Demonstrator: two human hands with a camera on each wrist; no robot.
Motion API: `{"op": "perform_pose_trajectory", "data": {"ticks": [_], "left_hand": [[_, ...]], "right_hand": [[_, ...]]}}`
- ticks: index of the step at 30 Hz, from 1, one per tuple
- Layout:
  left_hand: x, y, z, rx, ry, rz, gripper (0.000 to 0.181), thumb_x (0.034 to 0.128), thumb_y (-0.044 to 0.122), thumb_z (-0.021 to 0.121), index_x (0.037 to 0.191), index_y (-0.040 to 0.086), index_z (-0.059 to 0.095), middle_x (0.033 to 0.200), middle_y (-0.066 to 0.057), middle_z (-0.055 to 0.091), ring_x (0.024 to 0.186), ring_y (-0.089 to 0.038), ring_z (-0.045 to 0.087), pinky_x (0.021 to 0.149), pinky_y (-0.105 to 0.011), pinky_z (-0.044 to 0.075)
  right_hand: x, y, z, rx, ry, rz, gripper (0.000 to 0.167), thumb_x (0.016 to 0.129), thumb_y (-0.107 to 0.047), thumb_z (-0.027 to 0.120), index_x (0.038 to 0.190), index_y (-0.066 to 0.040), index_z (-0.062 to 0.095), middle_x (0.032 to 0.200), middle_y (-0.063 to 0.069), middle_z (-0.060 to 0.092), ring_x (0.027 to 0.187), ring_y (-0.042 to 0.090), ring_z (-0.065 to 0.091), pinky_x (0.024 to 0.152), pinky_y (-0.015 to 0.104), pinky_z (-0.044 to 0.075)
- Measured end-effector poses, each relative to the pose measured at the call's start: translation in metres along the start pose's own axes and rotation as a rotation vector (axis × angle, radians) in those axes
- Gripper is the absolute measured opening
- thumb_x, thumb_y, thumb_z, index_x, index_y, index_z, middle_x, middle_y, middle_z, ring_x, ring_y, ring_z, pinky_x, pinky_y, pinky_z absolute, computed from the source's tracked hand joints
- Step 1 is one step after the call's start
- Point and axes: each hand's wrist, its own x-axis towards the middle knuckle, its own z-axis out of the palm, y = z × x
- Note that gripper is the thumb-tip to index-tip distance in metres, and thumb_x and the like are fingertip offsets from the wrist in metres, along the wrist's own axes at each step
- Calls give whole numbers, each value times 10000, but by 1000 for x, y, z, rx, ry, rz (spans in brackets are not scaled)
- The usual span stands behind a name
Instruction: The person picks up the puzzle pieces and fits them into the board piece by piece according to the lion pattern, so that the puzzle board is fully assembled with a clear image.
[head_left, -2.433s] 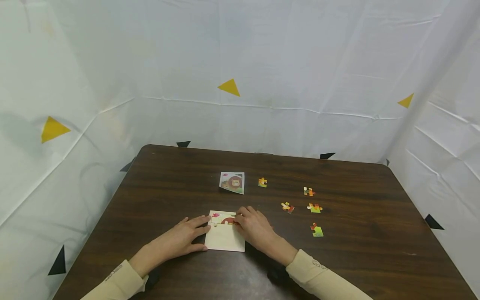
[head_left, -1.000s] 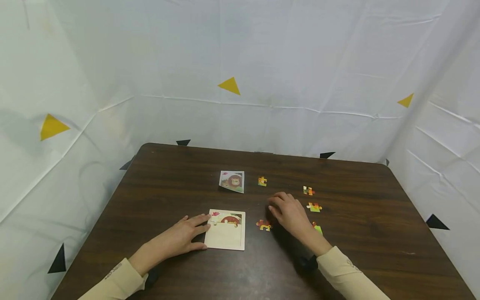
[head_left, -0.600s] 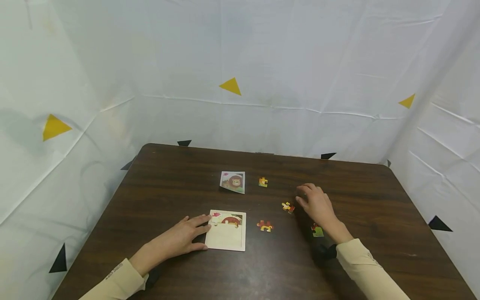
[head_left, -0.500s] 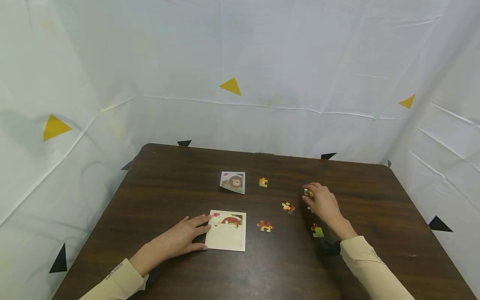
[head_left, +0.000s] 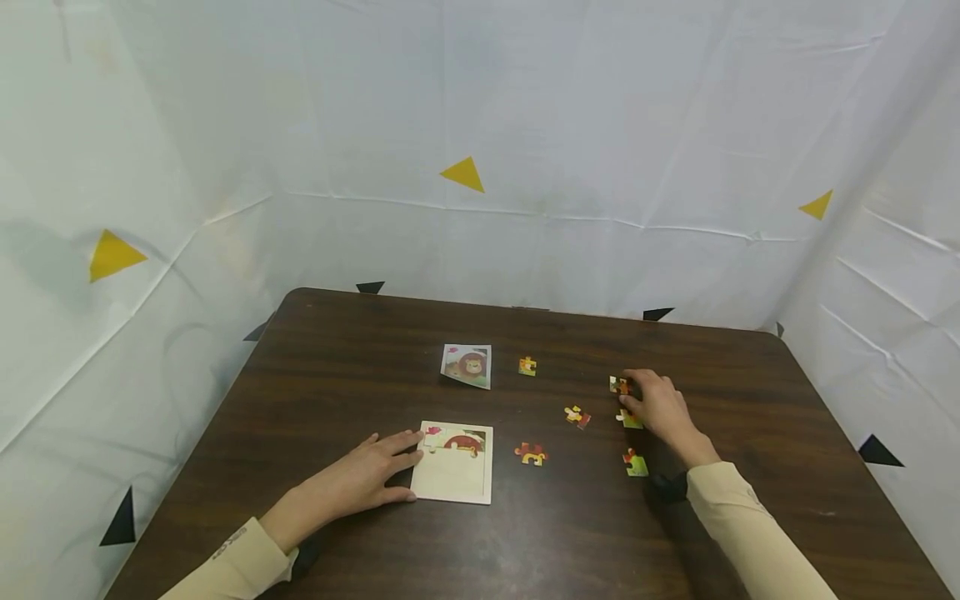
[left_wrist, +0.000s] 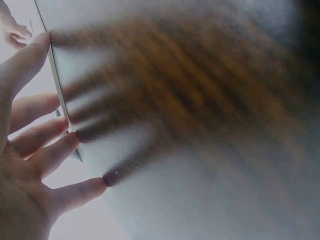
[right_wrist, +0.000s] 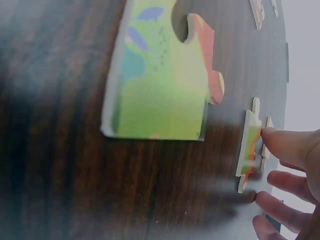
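Cream-sleeved, the left hand (head_left: 360,477) touches the left edge of the puzzle board (head_left: 450,482), fingers spread wide. Right of the board lies a red-and-yellow piece (head_left: 531,455). Farther off, the right hand (head_left: 663,412) is at a small jigsaw piece (head_left: 618,385); whether its fingers pinch it, I can't tell. Beyond the board lies a lion card (head_left: 468,367).

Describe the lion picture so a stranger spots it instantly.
On the dark table, the left hand touches a pale square tray. Beyond it lies the lion picture: unlike the jigsaw piece on its right, it shows a whole lion's face.
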Motion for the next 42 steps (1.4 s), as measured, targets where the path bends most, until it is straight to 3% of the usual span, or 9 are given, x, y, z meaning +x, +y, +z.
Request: {"op": "perform_pose_trajectory", "data": {"ticks": [7, 14, 22, 29, 36, 42], "left_hand": [[0, 0, 0, 3, -4, 1, 591, 869, 422, 689, 1319, 51, 590, 1468, -143, 432, 1311, -314, 454, 957, -638, 393], [1, 1, -1, 2, -21, -12, 598, 874, 442, 676, 1328, 63, 585, 1477, -133, 425, 1327, -295, 438, 970, -632, 387], [1, 1, 0, 5, -23, -13, 604, 874, 452, 671, 1330, 65, 584, 1478, -130, 424, 1326, -297, 439, 973, -630, 386], [0, -1, 1, 17, -1, 5, 589, 870, 427, 686, 1314, 51, 594, 1467, -146, 432, 1310, -301, 457, 953, -635, 400], [0, 0, -1, 11, -22, -11, 602, 874, 447, 673, 1333, 69, 583, 1480, -125, 423, 1328, -288, 439, 968, -633, 389], [0, 0, -2, 8, -10, -1, 597, 872, 443, 676, 1322, 60, 589, 1476, -134, 425, 1320, -301, 447, 964, -634, 391]], "right_hand": [[4, -1, 6, 12, -7, -8, 431, 920, -141, 661, 1300, 31, 551, 1287, 312, 495, 1104, 494, 469, 832, 642, 409], [4, -2, 10, 25, 26, -81, 382, 912, -86, 655, 1269, 29, 582, 1234, 279, 526, 1060, 477, 485, 792, 614, 434], [7, 12, 11, 146, 44, -200, 336, 861, 62, 660, 1195, 60, 629, 1144, 255, 598, 980, 414, 559, 835, 555, 438], [9, 16, 8, 197, 17, -238, 323, 860, 92, 642, 1179, 43, 648, 1145, 237, 604, 992, 395, 592, 811, 553, 476], [8, 18, 12, 192, 30, -274, 287, 868, 97, 628, 1143, 29, 672, 1106, 221, 605, 967, 381, 592, 780, 532, 492], [5, 17, 13, 103, 69, -302, 262, 882, 64, 630, 1135, 17, 676, 1102, 211, 594, 963, 389, 542, 783, 536, 450]]}}
